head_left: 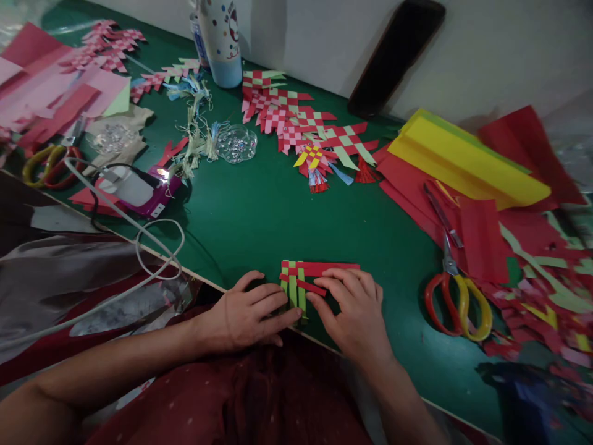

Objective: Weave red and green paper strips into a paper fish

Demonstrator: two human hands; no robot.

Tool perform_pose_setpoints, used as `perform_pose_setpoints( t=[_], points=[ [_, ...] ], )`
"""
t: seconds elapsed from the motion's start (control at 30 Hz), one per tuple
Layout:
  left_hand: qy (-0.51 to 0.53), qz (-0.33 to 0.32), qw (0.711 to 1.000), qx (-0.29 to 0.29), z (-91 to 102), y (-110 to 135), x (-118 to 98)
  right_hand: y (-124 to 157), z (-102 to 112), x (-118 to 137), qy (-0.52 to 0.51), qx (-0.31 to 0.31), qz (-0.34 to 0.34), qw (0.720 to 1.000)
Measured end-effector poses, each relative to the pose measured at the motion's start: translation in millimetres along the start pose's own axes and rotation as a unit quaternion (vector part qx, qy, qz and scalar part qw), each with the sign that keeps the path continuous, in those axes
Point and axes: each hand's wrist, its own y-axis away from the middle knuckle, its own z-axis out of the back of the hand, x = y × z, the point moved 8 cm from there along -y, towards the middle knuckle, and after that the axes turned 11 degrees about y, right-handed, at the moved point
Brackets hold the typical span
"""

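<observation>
Near the table's front edge lies a small weave of paper strips: light green strips (293,290) run toward me and a red strip (331,268) crosses them. A second, shorter red strip (311,287) passes over or between the green ones. My right hand (352,303) pinches this shorter strip at its right end, thumb below and fingers above. My left hand (248,310) lies flat with fingers stretched out, its fingertips on the lower left of the green strips. Part of the weave is hidden under those fingers.
Red-and-yellow-handled scissors (456,303) lie right, beside red and yellow paper (467,162) and scraps. Woven paper fish (296,117) line the back near a bottle (225,46). A purple device (155,194) with a white cable (160,232) sits left, near more scissors (53,164).
</observation>
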Motion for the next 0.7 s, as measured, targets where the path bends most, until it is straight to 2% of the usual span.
perform_pose_setpoints(
  t=[0.43, 0.53, 0.7],
  points=[
    [-0.041, 0.024, 0.999, 0.002, -14.7, -7.2, 1.5, -5.8, -6.6, 2.9, 0.022, 0.016, -0.039, 0.999],
    [-0.038, 0.022, 0.999, 0.001, -14.4, -6.6, 1.9, -7.0, -8.9, 5.7, 0.05, 0.035, -0.036, 0.997],
    [-0.048, 0.02, 0.999, 0.008, -15.1, -5.3, 2.2, -11.8, -6.4, 10.8, 0.077, 0.029, -0.021, 0.996]
  ],
)
